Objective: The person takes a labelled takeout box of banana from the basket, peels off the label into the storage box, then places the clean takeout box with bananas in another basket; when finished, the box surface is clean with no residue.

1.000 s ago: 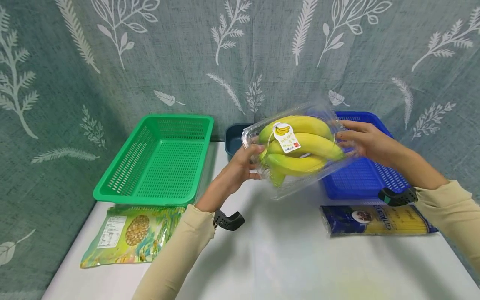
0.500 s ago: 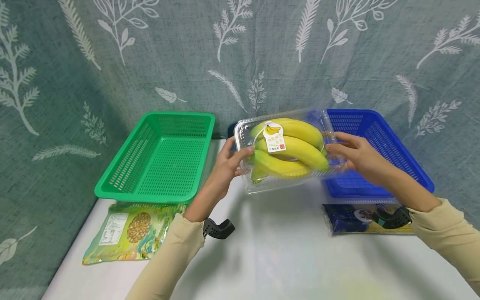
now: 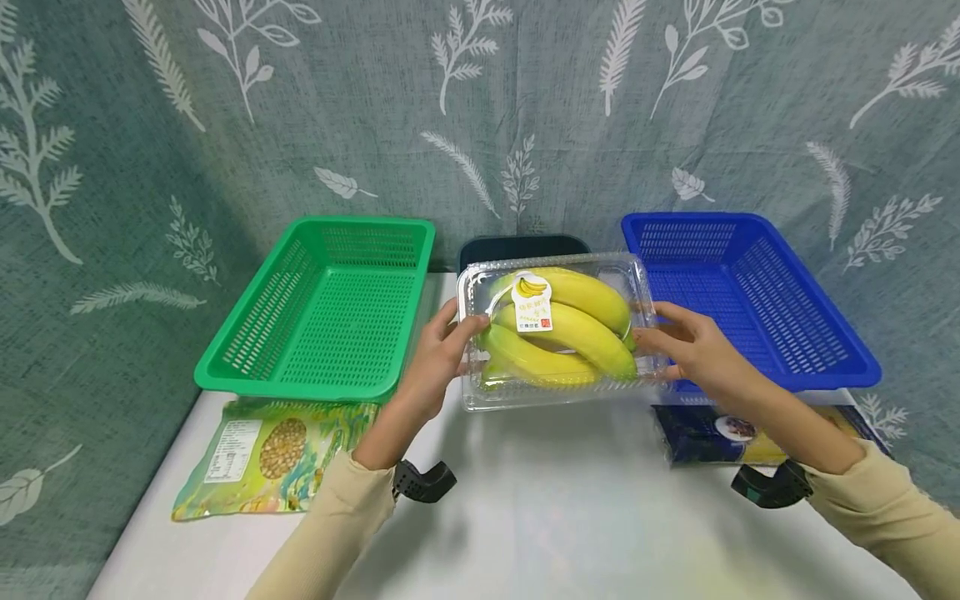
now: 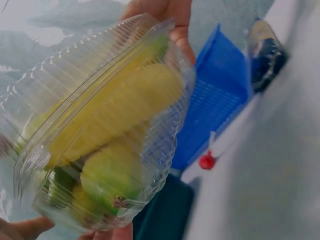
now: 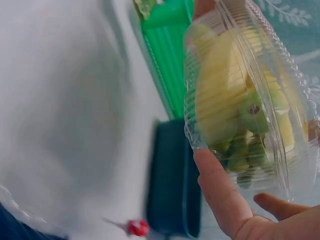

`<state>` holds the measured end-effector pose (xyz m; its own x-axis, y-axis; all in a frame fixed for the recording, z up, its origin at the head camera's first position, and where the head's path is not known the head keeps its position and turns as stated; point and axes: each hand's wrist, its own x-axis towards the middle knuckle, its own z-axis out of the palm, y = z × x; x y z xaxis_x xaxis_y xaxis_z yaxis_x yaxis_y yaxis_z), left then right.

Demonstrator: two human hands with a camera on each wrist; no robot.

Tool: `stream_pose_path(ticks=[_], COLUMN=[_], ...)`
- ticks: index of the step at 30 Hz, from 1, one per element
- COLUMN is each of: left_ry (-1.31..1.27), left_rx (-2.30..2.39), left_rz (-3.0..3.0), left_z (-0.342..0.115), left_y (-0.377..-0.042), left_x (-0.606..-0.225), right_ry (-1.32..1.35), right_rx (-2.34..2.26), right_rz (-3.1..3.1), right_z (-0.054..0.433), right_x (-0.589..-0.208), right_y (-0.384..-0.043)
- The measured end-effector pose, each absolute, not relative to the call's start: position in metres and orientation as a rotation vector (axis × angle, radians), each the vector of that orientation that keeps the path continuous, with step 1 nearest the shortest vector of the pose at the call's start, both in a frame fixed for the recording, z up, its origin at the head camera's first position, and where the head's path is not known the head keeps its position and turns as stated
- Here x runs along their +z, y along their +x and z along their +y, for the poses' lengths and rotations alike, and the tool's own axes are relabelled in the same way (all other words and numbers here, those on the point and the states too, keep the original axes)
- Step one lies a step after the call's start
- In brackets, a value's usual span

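A clear plastic clamshell box of bananas (image 3: 558, 329) is held up over the white table, its white banana label (image 3: 531, 302) facing up. My left hand (image 3: 435, 354) grips its left end, thumb on the lid's edge and fingers at the side. At the opposite end, my right hand (image 3: 697, 346) holds the box with thumb and fingers spread on its rim and side. Through the ribbed walls, the left wrist view shows the yellow and greenish bananas (image 4: 115, 110). Fingers of the right hand (image 5: 240, 215) press the box's side in the right wrist view.
A green basket (image 3: 315, 388) stands left, a blue basket (image 3: 780, 385) right, and a dark teal bin (image 3: 525, 244) behind the box. A bag of grains or beans (image 3: 277, 458) and a spaghetti pack (image 3: 701, 435) lie in front. A small red object (image 5: 137, 228) lies near the bin.
Both hands have brought the banana box left and lower, and it has turned more level. More of the blue basket and the teal bin shows now.
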<state>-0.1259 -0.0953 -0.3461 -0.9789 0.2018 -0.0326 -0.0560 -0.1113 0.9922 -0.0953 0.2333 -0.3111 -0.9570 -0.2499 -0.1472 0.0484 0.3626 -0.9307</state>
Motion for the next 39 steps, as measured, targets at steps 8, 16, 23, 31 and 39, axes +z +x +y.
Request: stream_pose_path(ticks=[8, 16, 23, 31, 39], left_ry=[0.07, -0.009, -0.095, -0.099, -0.149], left_rx=[2.192, 2.111, 2.038, 1.977, 1.923], left_rz=[1.987, 2.019, 2.028, 2.011, 2.031], left_z=[-0.099, -0.107, -0.115, -0.122, -0.126], left_y=[-0.116, -0.105, -0.096, -0.091, -0.089], left_x=[-0.368, -0.384, -0.397, -0.409, -0.419], right_ry=[-0.141, -0.087, -0.025, -0.008, 0.009], right_rx=[-1.602, -1.597, -1.57, -1.586, -1.541], right_rz=[2.336, 2.283, 2.257, 2.23, 2.259], right_z=[0.225, 0.217, 0.211, 0.206, 0.2], right_x=[-0.337, -0.357, -0.374, -0.39, -0.392], right_y=[-0.086, -0.078, -0.073, -0.066, -0.064])
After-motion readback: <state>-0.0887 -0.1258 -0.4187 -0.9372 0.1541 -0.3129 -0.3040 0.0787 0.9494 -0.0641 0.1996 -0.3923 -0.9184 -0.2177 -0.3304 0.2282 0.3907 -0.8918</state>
